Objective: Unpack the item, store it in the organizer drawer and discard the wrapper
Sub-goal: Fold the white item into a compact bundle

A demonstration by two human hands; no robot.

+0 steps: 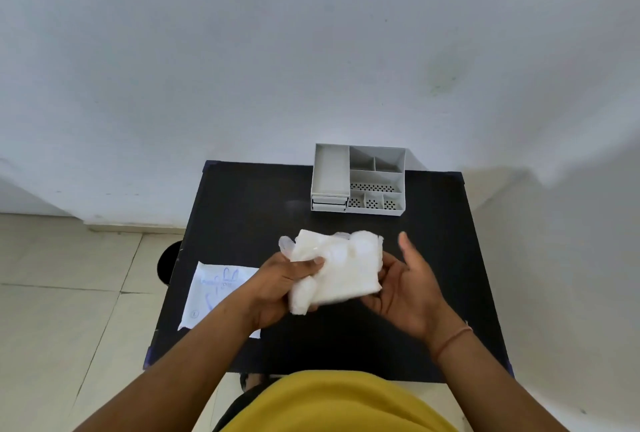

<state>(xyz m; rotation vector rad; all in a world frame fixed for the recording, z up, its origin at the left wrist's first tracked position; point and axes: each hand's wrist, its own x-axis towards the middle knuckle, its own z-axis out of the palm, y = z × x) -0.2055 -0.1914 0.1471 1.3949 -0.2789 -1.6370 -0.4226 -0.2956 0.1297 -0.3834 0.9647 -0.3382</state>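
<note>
While the left hand grips the white bundle with thumb on top, the right hand is open and cups its right edge from below. The bundle is held above the black table. The grey organizer stands at the far edge. A printed wrapper lies flat at the left.

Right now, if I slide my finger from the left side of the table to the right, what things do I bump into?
Printed wrapper → left hand → white bundle → right hand. The grey organizer sits farther back, above the bundle.
</note>
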